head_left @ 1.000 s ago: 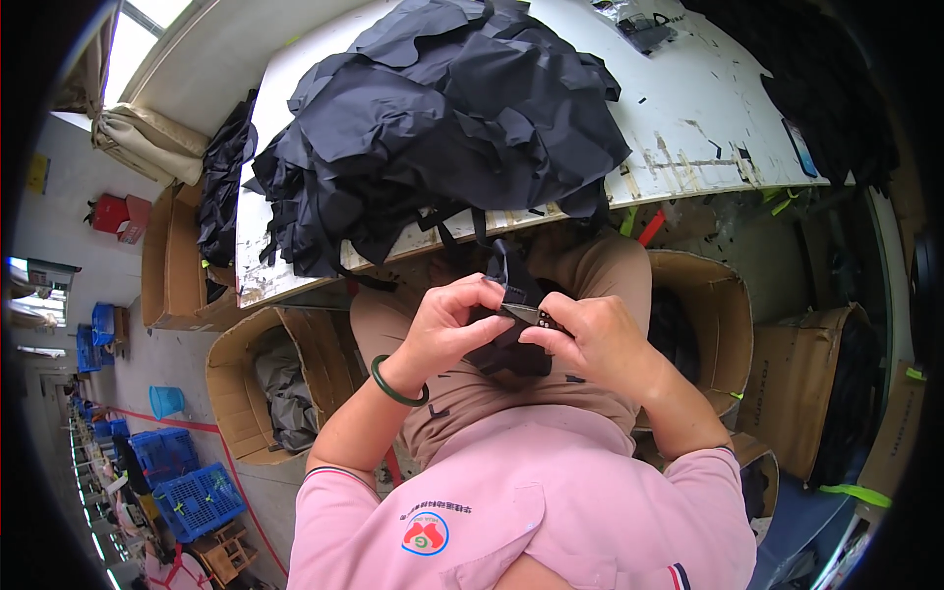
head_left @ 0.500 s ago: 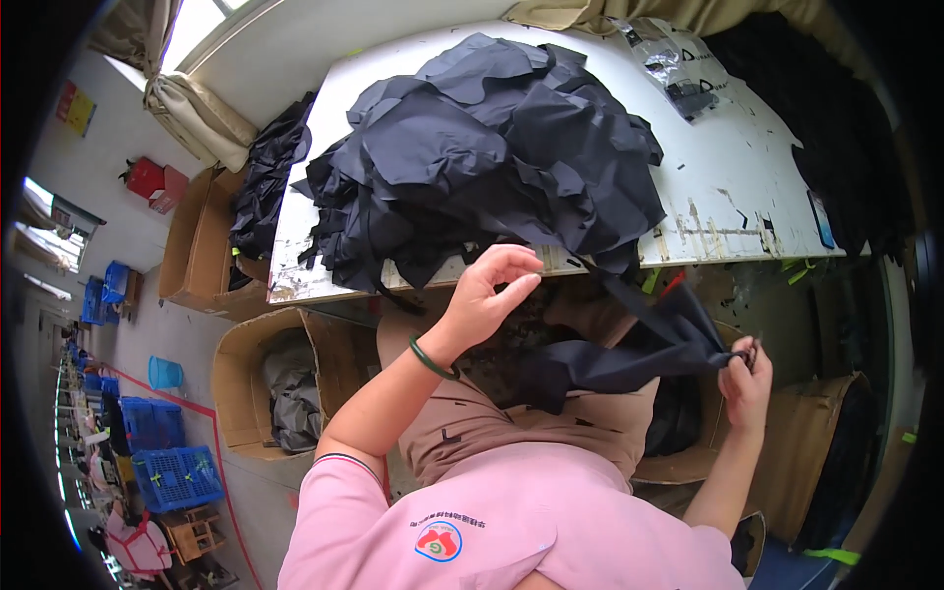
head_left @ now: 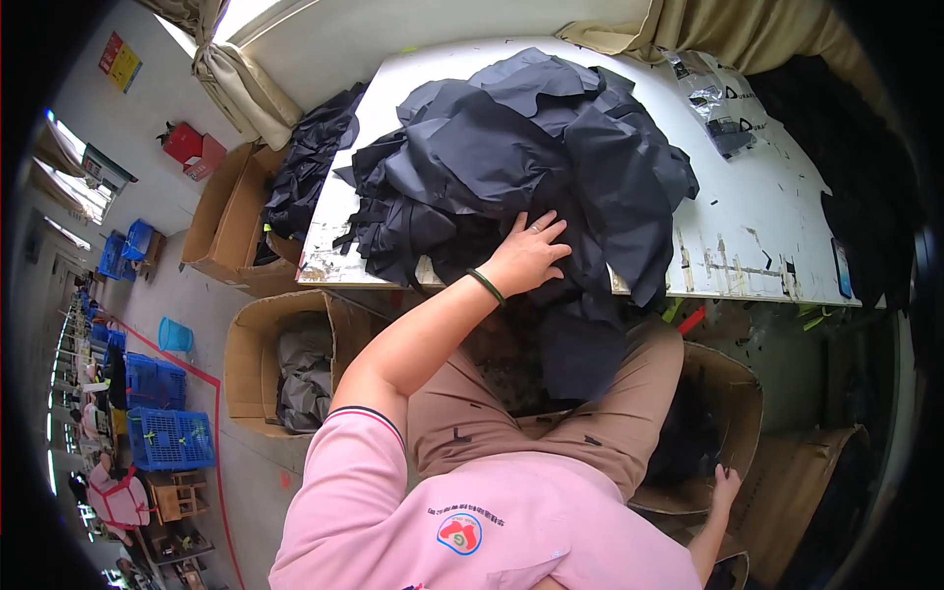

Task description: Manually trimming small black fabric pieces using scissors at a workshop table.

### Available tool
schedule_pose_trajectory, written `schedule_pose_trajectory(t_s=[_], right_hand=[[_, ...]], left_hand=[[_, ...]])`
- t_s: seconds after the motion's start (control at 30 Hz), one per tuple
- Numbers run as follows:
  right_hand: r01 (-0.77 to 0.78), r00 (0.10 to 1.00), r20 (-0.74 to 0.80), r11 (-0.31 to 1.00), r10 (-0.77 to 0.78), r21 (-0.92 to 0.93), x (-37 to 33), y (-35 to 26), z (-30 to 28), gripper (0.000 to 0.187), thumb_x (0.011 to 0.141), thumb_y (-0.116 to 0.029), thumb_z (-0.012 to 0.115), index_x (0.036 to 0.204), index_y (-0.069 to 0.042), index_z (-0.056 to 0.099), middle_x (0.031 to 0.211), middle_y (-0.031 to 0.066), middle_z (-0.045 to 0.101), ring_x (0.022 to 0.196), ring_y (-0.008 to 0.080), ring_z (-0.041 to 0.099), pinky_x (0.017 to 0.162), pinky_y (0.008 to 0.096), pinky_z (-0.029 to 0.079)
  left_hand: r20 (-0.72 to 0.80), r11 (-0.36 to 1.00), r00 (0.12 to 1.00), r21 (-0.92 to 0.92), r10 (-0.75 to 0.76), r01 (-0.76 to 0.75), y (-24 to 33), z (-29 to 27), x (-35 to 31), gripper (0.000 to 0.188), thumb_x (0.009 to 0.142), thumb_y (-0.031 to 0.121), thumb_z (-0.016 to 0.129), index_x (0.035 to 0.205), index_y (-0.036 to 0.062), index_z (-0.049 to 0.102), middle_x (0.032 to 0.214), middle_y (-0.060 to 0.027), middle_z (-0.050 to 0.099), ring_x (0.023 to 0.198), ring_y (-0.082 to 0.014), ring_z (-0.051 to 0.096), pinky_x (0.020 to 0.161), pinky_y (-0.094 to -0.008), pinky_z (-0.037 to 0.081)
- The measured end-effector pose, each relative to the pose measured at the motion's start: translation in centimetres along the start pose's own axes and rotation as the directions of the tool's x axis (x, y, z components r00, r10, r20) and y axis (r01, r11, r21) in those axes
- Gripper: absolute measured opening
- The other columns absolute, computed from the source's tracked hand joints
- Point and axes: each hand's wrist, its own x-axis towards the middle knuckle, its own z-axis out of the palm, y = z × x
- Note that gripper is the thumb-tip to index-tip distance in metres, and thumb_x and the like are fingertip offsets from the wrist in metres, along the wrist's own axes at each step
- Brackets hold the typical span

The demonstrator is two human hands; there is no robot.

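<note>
A large heap of black fabric pieces (head_left: 472,138) lies on the white table, and part of it hangs over the near edge toward my lap. My left hand (head_left: 531,254) rests on the heap's near side, fingers spread, with a dark green bangle (head_left: 486,286) on the wrist. Low on the right, my right hand (head_left: 726,489) is beside the rim of a cardboard box (head_left: 739,413) with dark material inside. Its fingers are curled, and a small dark spot shows at them, too small to name.
The white table (head_left: 757,206) carries a clear plastic bag (head_left: 716,106) and a phone-like object (head_left: 842,267) near its right edge. Cardboard boxes stand left (head_left: 246,364) and far left (head_left: 221,221). Blue crates (head_left: 169,440) are on the floor, with a red line (head_left: 218,442) beside them.
My left hand has moved forward from above the table's edge onto the heap. My right hand has dropped toward the right-hand box, and the black fabric piece is gone from it.
</note>
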Motion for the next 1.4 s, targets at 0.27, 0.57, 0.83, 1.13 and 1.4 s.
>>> schedule_pose_trajectory(t_s=[0.27, 0.57, 0.83, 1.13, 1.4], right_hand=[[0.501, 0.866, 0.034, 0.862, -0.5, -0.084, 2.1, -9.4, 7.5, 0.031, 0.098, -0.021, 0.051, 0.117, 0.004, 0.056, 0.096, 0.0139, 0.067, 0.077, 0.0187, 0.061, 0.074, 0.0306, 0.05], [0.152, 0.508, 0.656, 0.809, -0.557, 0.568, -4.6, -31.8, 22.0, 0.038, 0.099, -0.025, 0.051, 0.129, -0.002, 0.05, 0.101, 0.0025, 0.06, 0.062, 0.0062, 0.056, 0.056, 0.0208, 0.05], [0.148, 0.39, 0.777, 0.866, -0.495, 0.478, -7.2, -34.6, 19.5, 0.016, 0.093, -0.012, 0.056, 0.092, -0.001, 0.067, 0.058, -0.0022, 0.05, 0.049, 0.0066, 0.047, 0.047, 0.0205, 0.037], [-0.224, -0.533, 0.29, 0.462, -0.795, 0.858, -5.9, -38.6, 9.5, 0.012, 0.084, -0.004, 0.069, 0.09, 0.007, 0.069, 0.075, 0.0144, 0.062, 0.054, 0.0254, 0.055, 0.048, 0.0364, 0.04], [-0.236, 0.133, 0.294, 0.258, -0.946, 0.937, -9.6, -39.8, 7.3, 0.014, 0.086, -0.003, 0.064, 0.093, 0.009, 0.067, 0.079, 0.0146, 0.065, 0.055, 0.0154, 0.058, 0.047, 0.0301, 0.042]], left_hand=[[-0.172, 0.998, 0.984, -0.049, 0.034, -0.043, -1.7, 0.1, -1.8, 0.029, 0.079, 0.024, 0.071, 0.104, 0.0128, 0.065, 0.133, -0.0087, 0.052, 0.131, -0.0281, 0.041, 0.099, -0.0537, 0.038], [-0.342, 0.99, 0.94, -0.132, -0.008, -0.039, -1.3, -2.0, -1.3, 0.039, 0.072, 0.018, 0.074, 0.108, 0.0097, 0.062, 0.13, -0.0163, 0.051, 0.127, -0.0346, 0.043, 0.102, -0.0456, 0.038], [-0.454, 0.965, 0.885, -0.263, -0.106, -0.019, -4.7, -4.5, -0.2, 0.05, 0.074, 0.021, 0.074, 0.119, 0.0072, 0.056, 0.131, -0.0212, 0.047, 0.12, -0.0388, 0.048, 0.102, -0.0405, 0.041], [-0.467, 0.925, 0.83, -0.35, -0.306, 0.144, -11.5, -7.5, -2.4, 0.038, 0.082, 0.03, 0.07, 0.109, 0.0042, 0.063, 0.112, -0.0156, 0.062, 0.109, -0.032, 0.056, 0.095, -0.0373, 0.045], [-0.322, 0.656, 0.934, -0.74, -0.153, -0.147, 4.2, -9.2, -5.3, 0.044, 0.08, 0.028, 0.073, 0.115, 0.004, 0.061, 0.11, -0.0103, 0.06, 0.105, -0.0248, 0.055, 0.097, -0.0359, 0.038]])
